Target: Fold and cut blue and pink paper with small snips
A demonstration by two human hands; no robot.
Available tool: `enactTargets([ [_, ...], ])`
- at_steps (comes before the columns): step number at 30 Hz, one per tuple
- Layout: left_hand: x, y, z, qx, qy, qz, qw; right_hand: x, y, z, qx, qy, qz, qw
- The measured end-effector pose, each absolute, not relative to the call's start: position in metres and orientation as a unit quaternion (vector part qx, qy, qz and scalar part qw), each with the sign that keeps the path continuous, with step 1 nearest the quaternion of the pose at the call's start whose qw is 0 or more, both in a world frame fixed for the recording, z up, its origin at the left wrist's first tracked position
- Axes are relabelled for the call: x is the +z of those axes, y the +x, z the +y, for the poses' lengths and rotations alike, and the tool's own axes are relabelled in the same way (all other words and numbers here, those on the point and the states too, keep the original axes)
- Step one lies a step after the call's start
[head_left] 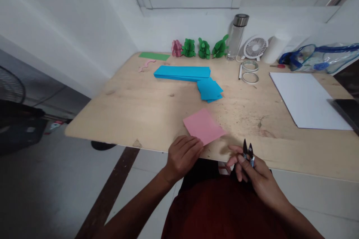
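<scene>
A pink square of paper (204, 125) lies near the table's front edge, one corner pointing toward me. My left hand (183, 157) is closed at its near left edge, fingers together, with the thumb hidden. My right hand (251, 171) is just off the front edge, to the right of the paper. In it is a pair of small thread snips (248, 149), dark blades pointing up and apart. Beyond the pink paper lie a small stack of blue squares (210, 89) and a stack of long blue paper strips (182, 71).
Along the wall stand green paper figures (204, 48), a pink one (177, 48), a glass bottle (236, 39) and a white fan (255, 47). Tape rolls (250, 78) and a white pen (240, 71) lie right of centre. White sheets (308, 101) and a dark phone-like object (347, 110) are far right.
</scene>
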State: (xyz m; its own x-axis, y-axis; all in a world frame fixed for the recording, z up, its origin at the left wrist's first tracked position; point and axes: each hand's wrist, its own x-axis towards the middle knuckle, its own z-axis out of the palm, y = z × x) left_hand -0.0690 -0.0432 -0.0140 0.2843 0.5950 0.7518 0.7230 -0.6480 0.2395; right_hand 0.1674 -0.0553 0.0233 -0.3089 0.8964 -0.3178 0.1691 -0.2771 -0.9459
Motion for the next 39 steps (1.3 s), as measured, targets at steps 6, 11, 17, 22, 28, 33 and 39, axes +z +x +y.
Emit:
enactTargets([
  [6,-0.010,-0.006,-0.018,-0.456,-0.751,-0.476,0.039,0.027,0.171,-0.042,0.646,-0.513,-0.452,0.340],
  [11,-0.013,-0.004,0.001,-0.340,-0.828,-0.446,-0.009,0.022,0.180,-0.036,0.675,-0.520,-0.370,0.370],
  [17,-0.012,-0.032,0.028,-0.181,-0.905,-0.384,0.009,0.023,0.183,-0.032,0.706,-0.516,-0.303,0.379],
  [22,-0.011,-0.036,0.039,-0.179,-0.933,-0.310,0.024,0.025,0.182,-0.031,0.722,-0.506,-0.278,0.381],
  [28,-0.014,-0.042,0.048,-0.244,-0.934,-0.258,0.026,0.019,0.179,-0.035,0.739,-0.494,-0.274,0.366],
  [33,-0.016,-0.044,0.046,-0.262,-0.932,-0.243,0.056,0.018,0.178,-0.036,0.745,-0.487,-0.275,0.363],
  [39,-0.010,-0.047,0.037,-0.229,-0.939,-0.232,0.107,0.014,0.175,-0.032,0.738,-0.495,-0.273,0.369],
])
